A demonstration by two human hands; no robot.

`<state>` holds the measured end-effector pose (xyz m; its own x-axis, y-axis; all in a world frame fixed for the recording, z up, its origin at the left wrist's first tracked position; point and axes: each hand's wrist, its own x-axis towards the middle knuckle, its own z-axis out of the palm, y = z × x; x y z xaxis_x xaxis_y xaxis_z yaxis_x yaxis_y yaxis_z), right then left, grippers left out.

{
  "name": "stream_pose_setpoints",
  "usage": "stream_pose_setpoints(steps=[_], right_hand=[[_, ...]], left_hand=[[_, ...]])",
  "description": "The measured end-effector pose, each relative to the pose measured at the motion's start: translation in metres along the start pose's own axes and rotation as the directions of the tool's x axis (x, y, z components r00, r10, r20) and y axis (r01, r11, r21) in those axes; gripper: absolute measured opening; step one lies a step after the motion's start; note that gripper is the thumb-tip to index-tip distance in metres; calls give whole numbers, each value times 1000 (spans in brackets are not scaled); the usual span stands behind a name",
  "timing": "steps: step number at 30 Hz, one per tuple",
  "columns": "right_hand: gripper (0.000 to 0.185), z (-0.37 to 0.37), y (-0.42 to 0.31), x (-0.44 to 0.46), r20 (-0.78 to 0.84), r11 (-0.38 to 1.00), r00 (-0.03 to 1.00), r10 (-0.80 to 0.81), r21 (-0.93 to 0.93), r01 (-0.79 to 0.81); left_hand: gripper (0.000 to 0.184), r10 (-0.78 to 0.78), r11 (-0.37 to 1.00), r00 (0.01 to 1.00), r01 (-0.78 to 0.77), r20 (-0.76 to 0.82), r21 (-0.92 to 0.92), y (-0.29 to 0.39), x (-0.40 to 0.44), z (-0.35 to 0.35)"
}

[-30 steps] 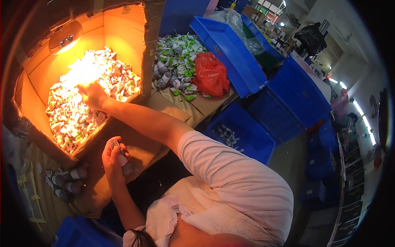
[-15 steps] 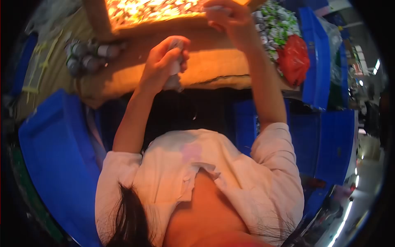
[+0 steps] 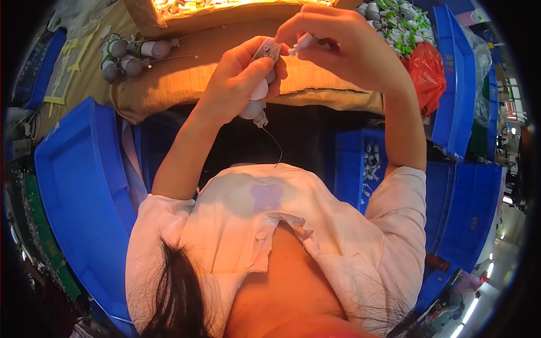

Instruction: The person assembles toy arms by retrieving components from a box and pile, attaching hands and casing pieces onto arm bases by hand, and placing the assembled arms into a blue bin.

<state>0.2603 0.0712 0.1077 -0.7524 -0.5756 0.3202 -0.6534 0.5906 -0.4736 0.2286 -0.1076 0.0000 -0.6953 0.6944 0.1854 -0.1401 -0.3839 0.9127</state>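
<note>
My left hand is closed around a grey-and-white bulb-shaped piece, whose lower end sticks out below the palm with a thin wire hanging from it. A whitish flat end of what it grips shows above the thumb. Just to the right, my right hand is closed, with a small white plastic part jutting from its curled fingers. Its fingertips meet the top of what the left hand holds; the exact contact is partly hidden.
Several similar grey bulb pieces with wires lie on the brown-covered bench. A brightly lit box of small parts stands behind. At right are white-and-green parts, a red plastic bag and blue bins. Another blue bin stands left.
My right hand has come down from the lit box to the left hand, bringing a small white part. The left hand has shifted right and turned, still gripping the bulb-shaped piece.
</note>
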Motion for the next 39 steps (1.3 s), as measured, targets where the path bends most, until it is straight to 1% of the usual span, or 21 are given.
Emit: stream_pose_setpoints(steps=[1, 2, 4, 5, 6, 7, 8, 9, 10, 11, 13, 20, 23, 25, 26, 27, 28, 29, 31, 38, 39], right_hand=[[24, 0, -4, -3, -20, 992, 998, -54, -114, 52], [24, -1, -7, -5, -19, 993, 998, -54, -109, 52], [32, -3, -10, -9, 94, 925, 996, -3, -379, 39], [32, 1, 3, -8, 95, 926, 996, -1, -376, 36], [33, 8, 25, -6, -26, 798, 917, -399, -502, 333], [34, 12, 33, -2, -79, 551, 670, -738, -644, 531], [34, 7, 29, -6, -79, 553, 673, -736, -642, 530], [33, -3, 13, -7, 38, 855, 959, -282, -443, 269], [31, -8, 2, -9, 259, 946, 941, 219, -293, -140], [31, -7, -1, -11, 262, 946, 939, 221, -293, -140], [30, -6, -4, -13, 189, 872, 979, -79, -463, 160], [29, -7, -2, -4, 293, 829, 954, -59, -519, 210], [34, -11, -1, 1, 283, 856, 952, -119, -456, 242], [33, -18, 6, 6, 330, 970, 940, -80, -193, 151], [33, -18, 4, 8, 332, 968, 940, -81, -199, 153], [28, -16, -1, 11, 232, 999, 973, 7, -49, 4], [24, -15, -3, 13, 148, 984, 982, 114, 121, -132], [24, -15, -3, 14, 154, 984, 982, 113, 121, -132], [17, -16, -1, 16, 193, 951, 952, 239, 152, -269], [14, -4, 9, 29, 260, 928, 912, 316, 116, -354], [13, -1, 12, 30, 262, 954, 924, 278, 38, -297]], left_hand=[[20, -13, 1000, 1000, 13, 5, 1, 1, 0, 1], [20, -17, 1000, 1000, 17, 2, 1, 2, 0, 1], [22, -45, 999, 999, 44, 26, 15, 4, 0, 2], [22, -49, 999, 998, 48, 25, 13, 5, 1, 3], [22, -63, 998, 997, 62, 34, 27, 7, 1, 5], [22, -78, 996, 996, 76, 42, 40, 8, 2, 6], [22, -80, 996, 996, 78, 43, 37, 7, 2, 6], [21, -84, 996, 995, 82, 56, 37, 6, 3, 5], [20, -88, 996, 994, 85, 69, 37, 5, 4, 5], [20, -88, 996, 994, 86, 67, 33, 5, 4, 4], [17, -110, 993, 991, 105, 81, 61, 7, 4, 4], [15, -121, 990, 986, 111, 113, 92, 10, -1, 0], [15, -91, 993, 991, 82, 103, 90, 11, -3, 1], [17, -76, 997, 992, 76, 103, 2, 8, -2, 3], [17, -69, 998, 992, 69, 105, 2, 8, -2, 3], [18, -53, 999, 996, 52, 73, 13, 9, -2, 3], [19, -39, 999, 998, 38, 39, 21, 8, -2, 3], [19, -37, 999, 999, 37, 35, 17, 8, -3, 3], [20, -50, 999, 998, 49, 30, 21, 8, -4, 2], [19, -29, 997, 999, 28, 20, 76, 5, -6, 9], [19, 23, 965, 998, -8, -54, 263, 4, -7, 13]])
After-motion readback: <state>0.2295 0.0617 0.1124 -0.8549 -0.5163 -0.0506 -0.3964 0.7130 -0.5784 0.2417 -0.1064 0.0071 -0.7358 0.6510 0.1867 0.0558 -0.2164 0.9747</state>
